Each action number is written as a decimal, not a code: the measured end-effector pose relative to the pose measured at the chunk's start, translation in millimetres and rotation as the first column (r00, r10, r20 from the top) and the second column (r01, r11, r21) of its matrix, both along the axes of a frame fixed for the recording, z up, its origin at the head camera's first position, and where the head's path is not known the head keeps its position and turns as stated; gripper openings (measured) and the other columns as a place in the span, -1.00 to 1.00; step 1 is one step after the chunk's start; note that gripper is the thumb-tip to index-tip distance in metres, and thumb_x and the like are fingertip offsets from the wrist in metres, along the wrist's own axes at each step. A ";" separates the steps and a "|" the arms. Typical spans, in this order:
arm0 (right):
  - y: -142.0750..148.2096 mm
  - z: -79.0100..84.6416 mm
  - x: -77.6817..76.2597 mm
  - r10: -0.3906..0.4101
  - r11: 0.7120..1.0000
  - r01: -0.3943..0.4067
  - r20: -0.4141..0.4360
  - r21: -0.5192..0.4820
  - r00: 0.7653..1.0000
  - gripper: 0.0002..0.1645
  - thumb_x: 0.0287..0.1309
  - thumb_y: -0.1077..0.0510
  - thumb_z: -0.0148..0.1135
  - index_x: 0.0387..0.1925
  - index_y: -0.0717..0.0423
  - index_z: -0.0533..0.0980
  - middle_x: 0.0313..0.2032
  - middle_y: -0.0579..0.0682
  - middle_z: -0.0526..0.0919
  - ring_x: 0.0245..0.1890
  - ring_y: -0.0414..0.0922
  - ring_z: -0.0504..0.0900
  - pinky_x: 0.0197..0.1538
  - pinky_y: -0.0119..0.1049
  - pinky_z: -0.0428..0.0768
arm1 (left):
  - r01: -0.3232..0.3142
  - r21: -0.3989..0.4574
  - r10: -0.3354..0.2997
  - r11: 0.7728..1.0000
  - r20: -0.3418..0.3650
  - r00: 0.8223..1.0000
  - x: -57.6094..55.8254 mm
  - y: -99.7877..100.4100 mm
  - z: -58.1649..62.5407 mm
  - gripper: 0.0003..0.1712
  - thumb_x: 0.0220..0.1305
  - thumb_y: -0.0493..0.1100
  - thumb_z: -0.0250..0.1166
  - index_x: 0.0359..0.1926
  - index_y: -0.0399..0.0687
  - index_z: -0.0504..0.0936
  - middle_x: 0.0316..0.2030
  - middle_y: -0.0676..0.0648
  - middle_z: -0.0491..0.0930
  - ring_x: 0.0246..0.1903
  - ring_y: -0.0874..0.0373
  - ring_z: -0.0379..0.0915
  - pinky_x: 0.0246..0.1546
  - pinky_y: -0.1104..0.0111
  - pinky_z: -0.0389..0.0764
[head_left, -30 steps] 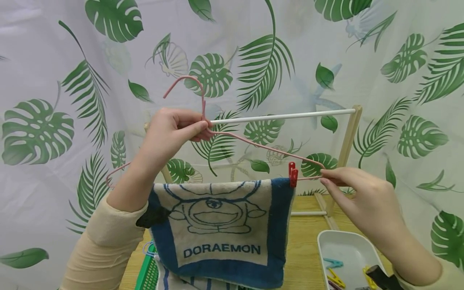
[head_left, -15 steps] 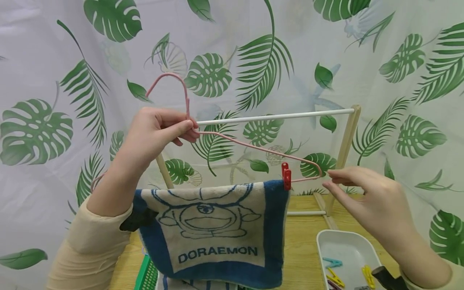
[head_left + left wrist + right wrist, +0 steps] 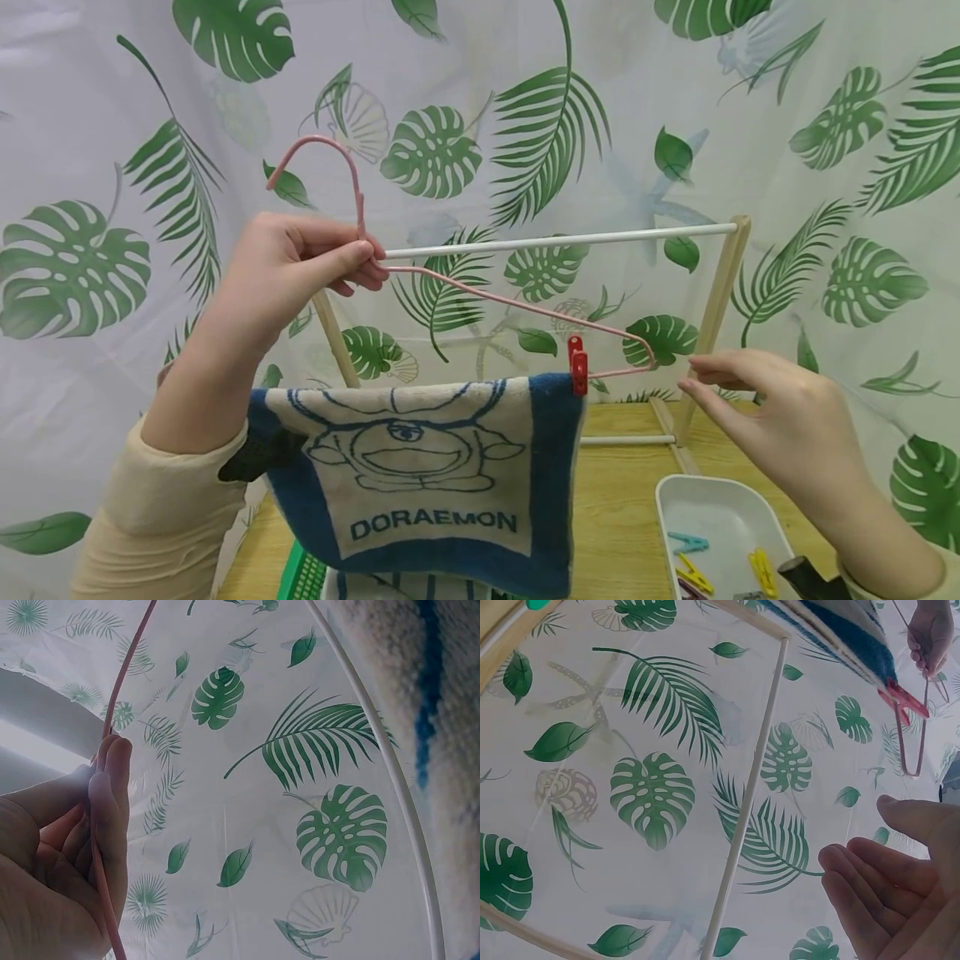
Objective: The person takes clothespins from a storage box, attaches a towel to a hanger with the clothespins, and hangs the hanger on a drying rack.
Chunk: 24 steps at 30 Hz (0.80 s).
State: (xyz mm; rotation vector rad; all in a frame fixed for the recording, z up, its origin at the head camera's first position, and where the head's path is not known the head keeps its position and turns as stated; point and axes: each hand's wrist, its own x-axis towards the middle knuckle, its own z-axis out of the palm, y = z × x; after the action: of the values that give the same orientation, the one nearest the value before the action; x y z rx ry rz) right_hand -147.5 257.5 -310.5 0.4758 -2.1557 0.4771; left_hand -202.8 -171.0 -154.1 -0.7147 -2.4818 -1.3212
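My left hand (image 3: 300, 258) pinches a pink wire hanger (image 3: 510, 302) at the base of its hook. In the left wrist view the hanger's wire passes between thumb and fingers. A blue and cream towel (image 3: 435, 467) printed with a cartoon figure hangs folded over the hanger's lower bar. One red clothespin (image 3: 577, 367) clips the towel's right corner to that bar; the towel's left corner is partly behind my forearm. Just right of the hanger's end, my right hand (image 3: 780, 417) holds nothing, its fingers relaxed and apart from the wire.
Behind the hanger stands a wooden rack (image 3: 716, 308) with a white rail (image 3: 555, 242). A white tray (image 3: 663, 500) with several clothespins lies on the wooden table (image 3: 622, 500) at right. A green basket (image 3: 300, 575) is partly under the towel. A leaf-print curtain (image 3: 465, 75) hangs behind.
My left hand has carried the hanger, towel and clothespin to the left. My right hand has let go of the hanger's right end and now sits apart from it.
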 end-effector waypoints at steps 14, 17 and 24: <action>14.8 -9.6 1.4 -0.058 0.998 0.057 0.051 0.030 0.997 -0.61 -0.17 0.33 0.68 -0.20 0.07 0.80 -0.33 -0.02 0.87 -0.39 -0.07 0.77 -0.33 -0.70 0.51 | -0.027 -0.053 0.029 0.998 0.039 0.999 -0.4 -17.7 -6.7 -0.74 0.53 -0.17 0.34 0.01 -0.28 0.80 -0.35 0.24 0.83 -0.27 0.37 0.79 -0.26 0.48 0.77; 17.8 -12.2 1.1 -0.060 0.998 0.058 0.062 0.038 0.996 -0.62 -0.16 0.33 0.68 -0.20 0.09 0.79 -0.34 0.00 0.87 -0.39 0.02 0.79 -0.32 -0.70 0.51 | -0.025 -0.060 0.029 0.998 0.064 0.998 -1.3 -19.8 -10.3 -0.74 0.53 -0.17 0.33 0.00 -0.28 0.80 -0.35 0.22 0.83 -0.27 0.36 0.79 -0.26 0.46 0.77; 25.8 -20.2 0.2 -0.060 0.997 0.055 0.106 0.050 0.993 -0.61 -0.12 0.30 0.68 -0.15 0.07 0.79 -0.33 0.00 0.87 -0.38 0.07 0.81 -0.33 -0.68 0.55 | -0.008 -0.091 0.018 0.996 0.103 0.994 -4.0 -24.8 -19.5 -0.73 0.55 -0.17 0.30 0.03 -0.29 0.78 -0.31 0.14 0.85 -0.27 0.35 0.79 -0.23 0.42 0.80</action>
State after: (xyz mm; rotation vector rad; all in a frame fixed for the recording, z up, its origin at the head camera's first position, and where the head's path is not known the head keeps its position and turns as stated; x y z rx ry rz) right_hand -147.3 283.4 -330.7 0.4203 -2.2817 0.4296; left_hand -206.7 -195.8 -173.6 -0.6640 -2.6385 -1.2799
